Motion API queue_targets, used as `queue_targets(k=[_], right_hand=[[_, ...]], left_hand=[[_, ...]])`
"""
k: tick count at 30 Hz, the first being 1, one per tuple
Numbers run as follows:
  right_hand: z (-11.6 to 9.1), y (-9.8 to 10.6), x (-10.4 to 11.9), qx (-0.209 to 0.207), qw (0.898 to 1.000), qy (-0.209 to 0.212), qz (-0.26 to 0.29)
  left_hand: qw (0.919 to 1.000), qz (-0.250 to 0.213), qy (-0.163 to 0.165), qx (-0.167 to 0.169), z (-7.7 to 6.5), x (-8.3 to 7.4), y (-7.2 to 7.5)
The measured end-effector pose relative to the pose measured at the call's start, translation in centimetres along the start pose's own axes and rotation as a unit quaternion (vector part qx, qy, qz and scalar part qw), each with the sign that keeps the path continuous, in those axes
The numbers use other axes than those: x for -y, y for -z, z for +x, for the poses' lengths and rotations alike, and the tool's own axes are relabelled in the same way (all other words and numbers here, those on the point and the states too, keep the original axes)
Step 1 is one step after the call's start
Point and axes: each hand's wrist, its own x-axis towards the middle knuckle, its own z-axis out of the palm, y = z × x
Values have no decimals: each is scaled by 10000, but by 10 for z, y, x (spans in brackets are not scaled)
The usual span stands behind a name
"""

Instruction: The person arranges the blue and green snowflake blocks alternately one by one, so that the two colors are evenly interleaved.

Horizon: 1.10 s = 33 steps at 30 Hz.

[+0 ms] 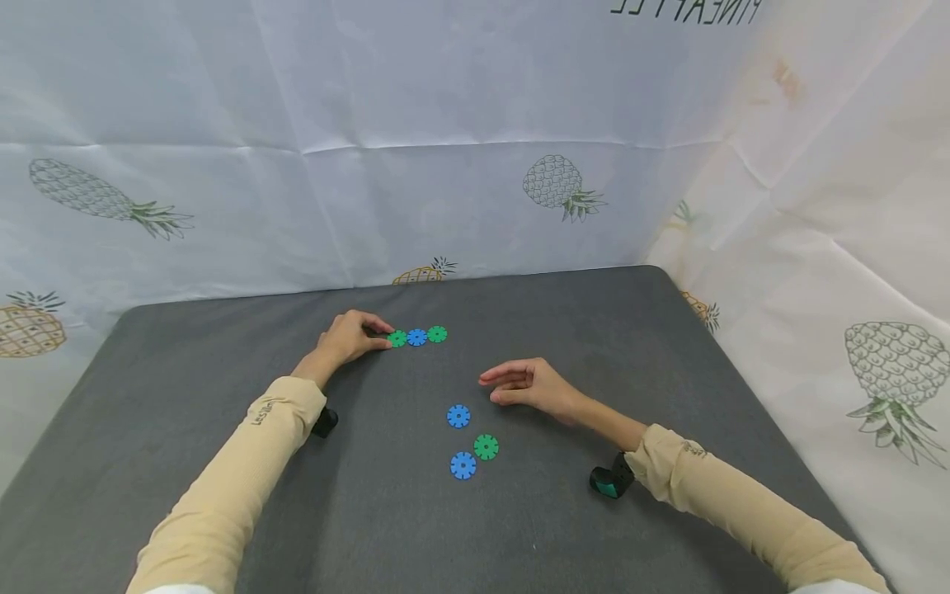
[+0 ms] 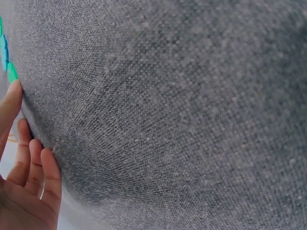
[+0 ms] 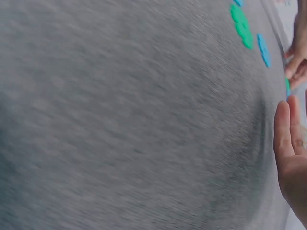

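Note:
Three notched plastic building discs form a row near the table's far side: a left green disc (image 1: pixel 397 339), a middle blue disc (image 1: pixel 417 337) and a right green disc (image 1: pixel 437 334). The person's left hand (image 1: pixel 349 337) pinches the left green disc at its outer edge between thumb and forefinger. In the left wrist view that hand's thumb (image 2: pixel 10 108) meets the green disc (image 2: pixel 12 72). The right hand (image 1: pixel 536 388) hovers over the table with fingers extended, holding nothing. Closest to it lies a loose blue disc (image 1: pixel 458 416); nearer the person are a green disc (image 1: pixel 486 447) and another blue disc (image 1: pixel 463 466).
A dark grey cloth covers the table (image 1: pixel 564 528). Behind it and on the right hang white curtains (image 1: pixel 445 206) printed with pineapples. Each wrist wears a black camera, such as the right wrist camera (image 1: pixel 612 478).

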Motion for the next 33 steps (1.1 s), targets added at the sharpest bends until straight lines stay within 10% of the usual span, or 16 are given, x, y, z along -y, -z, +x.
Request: queue_targets(k=[33], right_hand=[[-19, -20, -16, 405, 9989, 217, -24]], left_hand=[[9999, -44, -77, -58, -1, 1, -3]])
